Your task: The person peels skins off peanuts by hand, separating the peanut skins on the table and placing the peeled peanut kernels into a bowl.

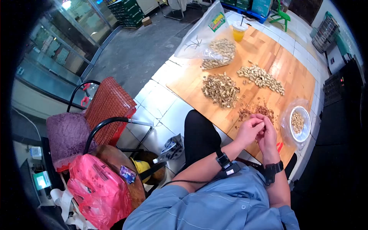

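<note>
My left hand (250,129) and my right hand (267,132) meet over the near edge of the wooden table. Their fingertips are pressed together, and whatever lies between them is hidden. Just beyond my fingers is a scatter of reddish-brown peanut skins (264,111). A heap of empty peanut shells (220,90) lies to the far left of my hands. Farther back, unshelled peanuts (262,79) form a long pile. To the right stands a white bowl (308,132), set in clear plastic, with pale shelled peanuts (297,122) inside.
On the wooden table (285,50), a clear bag of peanuts (220,51) stands near a lidded cup of yellow drink (239,32). Left of my leg are a reddish woven chair (109,103) and a round stool (134,188) beside a pink plastic bag (97,191).
</note>
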A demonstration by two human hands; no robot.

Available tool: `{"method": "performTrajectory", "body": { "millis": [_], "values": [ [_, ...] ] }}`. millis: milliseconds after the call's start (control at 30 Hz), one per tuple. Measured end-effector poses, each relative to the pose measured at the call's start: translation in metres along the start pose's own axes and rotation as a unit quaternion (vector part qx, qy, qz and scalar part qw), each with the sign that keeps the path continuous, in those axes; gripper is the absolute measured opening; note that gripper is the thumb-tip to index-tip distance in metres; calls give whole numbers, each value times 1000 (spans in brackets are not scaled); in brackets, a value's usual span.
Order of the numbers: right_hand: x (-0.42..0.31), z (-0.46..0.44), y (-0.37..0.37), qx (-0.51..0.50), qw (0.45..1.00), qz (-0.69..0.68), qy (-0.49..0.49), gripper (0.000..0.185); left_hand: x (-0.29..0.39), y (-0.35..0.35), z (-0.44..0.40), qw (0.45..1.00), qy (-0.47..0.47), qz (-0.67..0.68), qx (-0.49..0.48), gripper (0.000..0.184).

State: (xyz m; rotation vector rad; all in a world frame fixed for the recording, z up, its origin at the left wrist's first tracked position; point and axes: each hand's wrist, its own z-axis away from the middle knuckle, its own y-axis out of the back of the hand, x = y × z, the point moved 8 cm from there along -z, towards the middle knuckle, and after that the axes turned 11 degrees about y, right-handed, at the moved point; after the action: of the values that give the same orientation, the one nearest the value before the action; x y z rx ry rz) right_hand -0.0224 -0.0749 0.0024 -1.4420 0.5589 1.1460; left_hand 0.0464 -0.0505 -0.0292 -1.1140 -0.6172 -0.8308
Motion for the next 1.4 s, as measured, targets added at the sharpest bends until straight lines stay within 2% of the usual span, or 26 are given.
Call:
{"method": "performTrajectory", "body": {
  "millis": [133,233,467,667,700,800,867,900,933,1033,1133,1333,1400],
  "values": [
    [4,-1,2,7,1000,15,0,35,3,1,4,999,27,-6,28,17],
    [-1,2,-6,12,999,30,8,34,4,-3,8,997,29,66,9,18],
    [-3,6,-7,-21,999,40,27,36,-6,3,8,992,66,99,35,18],
    [12,-6,14,13,998,-41,34,33,6,6,-4,996,-19,-20,90,16],
    [9,-6,16,19,998,-47,34,33,18,0,-1,989,-51,-90,109,16],
    [4,-2,25,68,997,-32,10,31,43,-11,13,935,-146,-283,154,14],
    [14,-5,38,19,999,-37,-21,29,40,-17,9,886,-211,-384,156,13],
    [20,-4,50,3,999,-39,-37,28,37,-19,7,885,-220,-382,148,13],
    [22,-3,58,9,998,-44,-44,26,31,-19,3,884,-182,-404,146,13],
    [28,0,68,0,996,-65,-60,24,44,-31,14,832,-225,-483,155,13],
    [29,0,69,-31,994,-75,-67,24,43,-32,15,823,-220,-499,158,14],
    [31,0,71,-31,997,-26,-67,24,47,-28,14,823,-239,-491,156,14],
    [27,-1,74,8,997,-25,-70,24,57,-13,13,814,-239,-501,170,15]
  ]
}}
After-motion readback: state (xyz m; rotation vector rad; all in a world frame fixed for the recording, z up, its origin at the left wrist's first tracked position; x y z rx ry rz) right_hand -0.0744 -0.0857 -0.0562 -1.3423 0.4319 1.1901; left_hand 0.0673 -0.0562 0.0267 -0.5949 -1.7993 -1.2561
